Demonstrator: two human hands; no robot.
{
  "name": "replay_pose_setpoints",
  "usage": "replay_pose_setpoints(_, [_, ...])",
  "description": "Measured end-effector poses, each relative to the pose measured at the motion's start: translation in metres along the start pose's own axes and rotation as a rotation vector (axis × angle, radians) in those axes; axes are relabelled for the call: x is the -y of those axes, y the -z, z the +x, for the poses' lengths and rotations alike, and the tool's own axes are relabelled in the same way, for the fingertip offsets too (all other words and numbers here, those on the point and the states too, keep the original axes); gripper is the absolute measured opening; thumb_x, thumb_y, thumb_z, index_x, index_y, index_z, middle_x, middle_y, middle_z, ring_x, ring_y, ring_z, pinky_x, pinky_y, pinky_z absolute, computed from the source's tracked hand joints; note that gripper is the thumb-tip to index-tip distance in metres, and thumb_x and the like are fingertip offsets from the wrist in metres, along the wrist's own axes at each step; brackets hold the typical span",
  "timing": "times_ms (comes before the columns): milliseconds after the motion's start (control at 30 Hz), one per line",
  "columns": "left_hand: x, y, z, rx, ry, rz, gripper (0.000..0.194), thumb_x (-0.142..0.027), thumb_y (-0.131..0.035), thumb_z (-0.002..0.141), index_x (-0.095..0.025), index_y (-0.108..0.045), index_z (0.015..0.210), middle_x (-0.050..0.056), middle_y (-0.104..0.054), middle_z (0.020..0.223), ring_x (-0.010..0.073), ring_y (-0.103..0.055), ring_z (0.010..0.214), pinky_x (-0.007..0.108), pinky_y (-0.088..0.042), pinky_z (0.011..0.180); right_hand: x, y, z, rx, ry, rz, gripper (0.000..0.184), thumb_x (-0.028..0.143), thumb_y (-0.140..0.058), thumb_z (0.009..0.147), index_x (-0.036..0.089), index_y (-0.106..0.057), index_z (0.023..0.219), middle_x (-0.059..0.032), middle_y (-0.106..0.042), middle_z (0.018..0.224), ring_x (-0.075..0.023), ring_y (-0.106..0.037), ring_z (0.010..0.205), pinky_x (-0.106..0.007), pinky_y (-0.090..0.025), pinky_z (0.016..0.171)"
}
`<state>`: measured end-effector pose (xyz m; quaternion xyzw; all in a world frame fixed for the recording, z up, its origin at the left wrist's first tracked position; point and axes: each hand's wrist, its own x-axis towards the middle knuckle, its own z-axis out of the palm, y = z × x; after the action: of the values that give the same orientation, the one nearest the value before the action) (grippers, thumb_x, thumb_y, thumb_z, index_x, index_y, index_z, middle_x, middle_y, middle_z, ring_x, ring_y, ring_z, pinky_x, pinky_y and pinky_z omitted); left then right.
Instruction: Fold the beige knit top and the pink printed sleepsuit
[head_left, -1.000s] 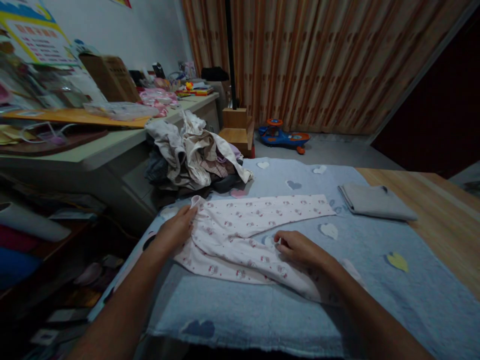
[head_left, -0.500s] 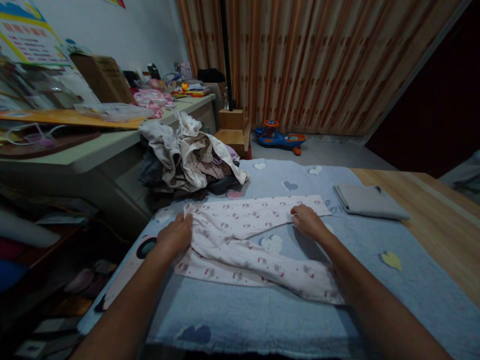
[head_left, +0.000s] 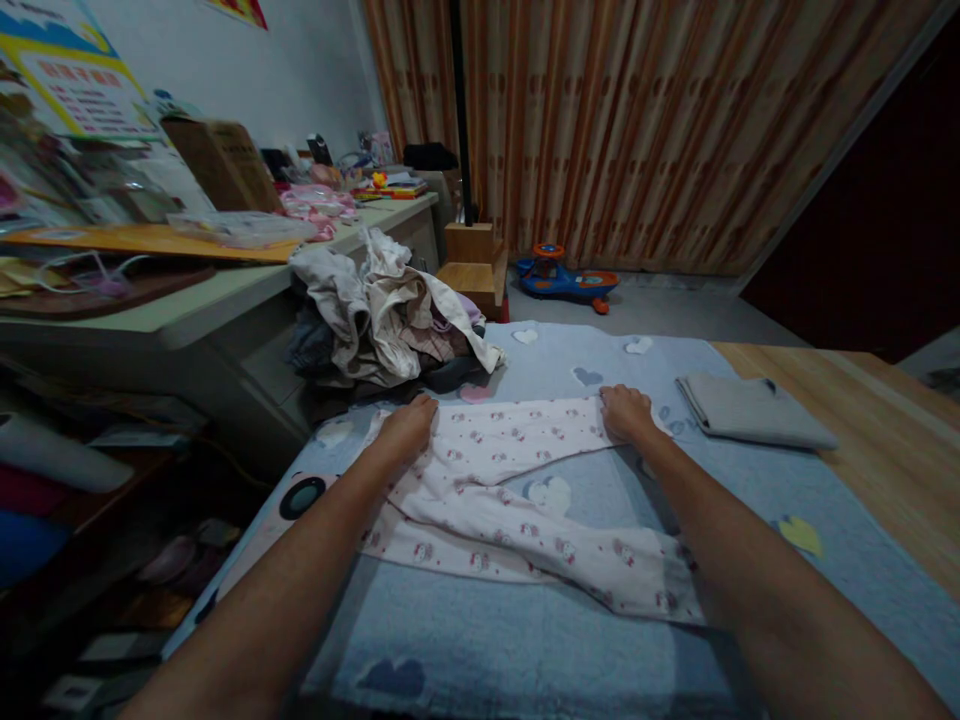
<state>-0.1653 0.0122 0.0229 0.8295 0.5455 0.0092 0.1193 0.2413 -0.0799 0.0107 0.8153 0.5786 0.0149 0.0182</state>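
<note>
Facing an orange striped curtain (head_left: 600, 120), with a white desk (head_left: 202, 310) at left holding assorted clutter, and a wooden table (head_left: 892, 440) at right. Blue heart-print blanket (head_left: 517, 640) covers the table. Heap of crumpled clothes (head_left: 382, 320) sits at the blanket's far left corner, beside the desk. White-pink printed baby sleepsuit (head_left: 487, 490) lies spread on the blanket, near the heap, legs not fully aligned. Folded grey cloth (head_left: 750, 412) lies just right of it, apart. Blue-orange toy ride-on car (head_left: 566, 280) sits on the floor beyond. Left hand (head_left: 409, 425) and right hand (head_left: 628, 412) both rest palm down on the sleepsuit's far edge, well apart; any pinch cannot be told.
</note>
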Motion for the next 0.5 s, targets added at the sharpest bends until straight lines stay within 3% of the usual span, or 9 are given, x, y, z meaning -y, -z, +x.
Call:
replay_pose_setpoints(133, [0.005, -0.003, 0.014, -0.057, 0.004, 0.042, 0.03, -0.011, -0.046, 0.088, -0.017, -0.065, 0.111, 0.013, -0.063, 0.115, 0.0198, -0.065, 0.094, 0.029, -0.047, 0.085, -0.001, 0.007, 0.0, -0.001, 0.015, -0.036, 0.032, 0.025, -0.044, 0.094, 0.022, -0.07, 0.113, -0.0158, -0.061, 0.12, -0.033, -0.051, 0.117, -0.053, -0.032, 0.102])
replay_pose_setpoints(300, [0.011, 0.002, 0.015, -0.114, 0.039, 0.026, 0.018, -0.021, -0.053, 0.086, -0.019, -0.069, 0.096, 0.009, -0.067, 0.1, 0.0212, -0.065, 0.093, 0.027, -0.046, 0.081, -0.008, 0.024, 0.0, 0.051, 0.104, -0.044, 0.028, 0.027, -0.054, 0.084, 0.018, -0.071, 0.105, -0.0156, -0.063, 0.123, -0.0338, -0.049, 0.123, -0.061, -0.018, 0.11])
replay_pose_setpoints(400, [0.009, 0.006, 0.014, -0.163, 0.063, -0.004, 0.017, -0.023, -0.054, 0.086, -0.019, -0.068, 0.092, 0.008, -0.068, 0.099, 0.0215, -0.064, 0.095, 0.027, -0.045, 0.08, -0.015, 0.036, 0.003, 0.094, 0.107, -0.022, 0.03, 0.025, -0.052, 0.082, 0.018, -0.069, 0.106, -0.0139, -0.07, 0.111, -0.0308, -0.059, 0.112, -0.055, -0.025, 0.107])
replay_pose_setpoints(500, [0.006, 0.01, 0.014, -0.2, 0.097, -0.047, 0.016, -0.022, -0.052, 0.086, -0.018, -0.068, 0.091, 0.006, -0.07, 0.091, 0.0204, -0.065, 0.09, 0.026, -0.045, 0.077, -0.023, 0.047, 0.006, 0.095, 0.09, -0.011, 0.037, 0.024, -0.051, 0.081, 0.018, -0.066, 0.113, -0.0137, -0.071, 0.11, -0.0278, -0.065, 0.101, -0.041, -0.04, 0.093])
